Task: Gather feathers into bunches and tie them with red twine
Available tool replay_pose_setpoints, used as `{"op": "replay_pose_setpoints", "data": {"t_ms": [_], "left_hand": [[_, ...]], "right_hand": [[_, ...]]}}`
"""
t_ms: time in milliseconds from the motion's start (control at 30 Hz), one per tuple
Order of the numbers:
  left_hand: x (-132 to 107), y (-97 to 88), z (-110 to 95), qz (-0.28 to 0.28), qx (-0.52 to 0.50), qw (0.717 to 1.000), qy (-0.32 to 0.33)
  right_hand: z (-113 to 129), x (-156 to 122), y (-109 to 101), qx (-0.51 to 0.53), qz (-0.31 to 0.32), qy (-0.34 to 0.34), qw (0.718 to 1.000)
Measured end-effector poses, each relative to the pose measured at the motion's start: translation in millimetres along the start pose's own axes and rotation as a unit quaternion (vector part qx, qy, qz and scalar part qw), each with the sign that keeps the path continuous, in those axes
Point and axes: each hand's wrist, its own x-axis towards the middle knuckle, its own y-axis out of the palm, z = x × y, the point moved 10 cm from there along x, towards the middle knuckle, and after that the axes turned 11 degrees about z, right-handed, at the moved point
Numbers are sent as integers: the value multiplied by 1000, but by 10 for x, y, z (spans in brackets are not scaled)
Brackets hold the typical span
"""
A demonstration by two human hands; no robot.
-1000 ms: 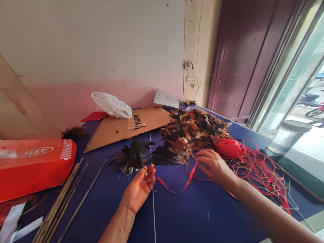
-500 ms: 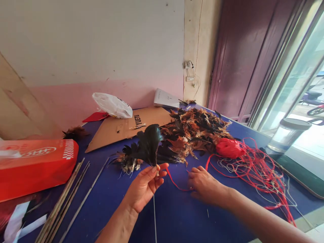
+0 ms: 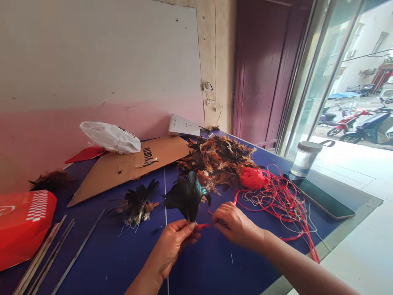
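Observation:
My left hand (image 3: 181,237) is closed around the base of a bunch of black feathers (image 3: 187,194), which fans upward with a green-blue sheen. My right hand (image 3: 235,223) pinches a red string (image 3: 205,225) that stretches short and nearly level to the left fingers. Whether the string wraps around the feather base is hidden by the fingers. A red yarn ball (image 3: 253,178) with a tangle of loose strands lies right of the hands. Behind them is a heap of brown and black feathers (image 3: 219,157). A smaller feather bunch (image 3: 138,205) rests left of my left hand.
Thin sticks (image 3: 46,254) and a red bag (image 3: 24,229) are at the left. A cardboard sheet (image 3: 101,178), white plastic bag (image 3: 112,137) and white box (image 3: 184,125) lie toward the wall. A phone (image 3: 325,199) and water jar (image 3: 305,159) stand near the right edge.
The view has swung to the right. My hands have come closer together, and the red string between them has gone from a slack loop to a short, straighter span.

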Motion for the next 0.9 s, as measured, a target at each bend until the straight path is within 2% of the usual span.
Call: {"op": "replay_pose_setpoints", "data": {"t_ms": [100,233,333,433,533,600,667,767,900], "left_hand": [[-48,-118,39,-28,-24,999,-5],[-154,-280,71,-59,-57,997,-4],[-238,-361,78,-75,-69,995,-2],[-287,-379,108,-78,-80,994,-1],[-286,-330,173,-60,-83,995,-3],[-274,-292,229,-48,-68,997,-7],[-261,-261,277,-38,-35,999,-10],[-236,-192,294,-15,32,999,5],[-228,-49,269,34,107,993,33]], "right_hand": [[-266,-166,-225,20,-51,42,998],[-861,-581,-767,48,-172,143,974],[-1292,-1020,-1185,51,-283,268,919],[-1446,-1257,-1373,43,-318,351,880],[-1372,-1167,-1392,27,-307,333,891],[-1348,-1012,-1333,6,-277,306,911],[-1424,-865,-1261,-45,-239,301,922],[-1708,-710,-1185,-148,-202,308,918],[-2204,-627,-1106,-170,-239,296,909]]}}
